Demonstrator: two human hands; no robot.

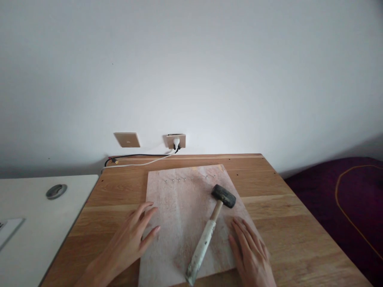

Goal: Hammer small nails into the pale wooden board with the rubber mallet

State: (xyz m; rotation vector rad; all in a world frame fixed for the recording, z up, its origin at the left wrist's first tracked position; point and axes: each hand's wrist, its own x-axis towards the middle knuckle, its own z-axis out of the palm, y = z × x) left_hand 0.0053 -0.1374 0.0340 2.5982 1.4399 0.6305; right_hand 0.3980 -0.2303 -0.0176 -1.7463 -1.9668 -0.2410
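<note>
A pale, worn wooden board [173,223] lies flat before me. Across it rests a mallet [224,196] with a black head and a whitish, scuffed handle [201,252] slanting toward me. Several small nails [178,179] stick up in a row near the board's far edge. My left hand [139,227] is at the board's left edge, fingers apart and holding nothing. At the lower right, my right hand [249,249] lies with its fingers stretched out on the board's right edge, to the right of the mallet handle. Neither hand touches the mallet.
The board is on a wooden table [278,223] against a white wall. A black and a white cable [143,163] run along the back edge to a wall socket [176,142]. A white desk [73,215] adjoins on the left; dark purple fabric [326,191] lies at the right.
</note>
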